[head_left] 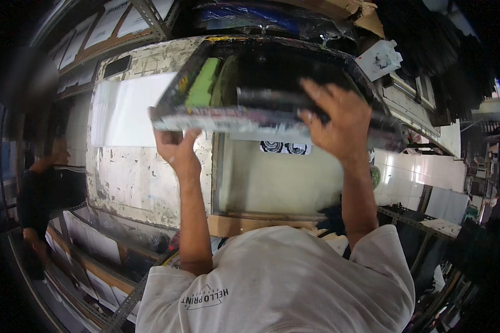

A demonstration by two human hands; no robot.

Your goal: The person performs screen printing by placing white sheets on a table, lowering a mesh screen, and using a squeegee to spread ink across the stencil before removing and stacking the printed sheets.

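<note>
A dark-rimmed printing screen (228, 117) is tilted, its near edge raised above the table. My left hand (178, 151) grips its near left corner, thumb at the near edge and other fingers partly hidden. Over the screen, my right hand (341, 119) is smeared by motion; its thumb and fingers appear to close round the right end of a dark bar, seemingly a squeegee (266, 95). Inside the screen's left side runs a bright green strip (205, 83). Beneath the near edge, a white piece with two round black designs (285, 147) lies on a pale printing bed (278, 180).
White sheets (130, 111) are stacked left of the screen on a worn, stained tabletop (144, 177). A stained white container (379, 60) stands at the back right. Metal racks (144, 16) flank the left. Another person's arm (50, 161) shows at the far left.
</note>
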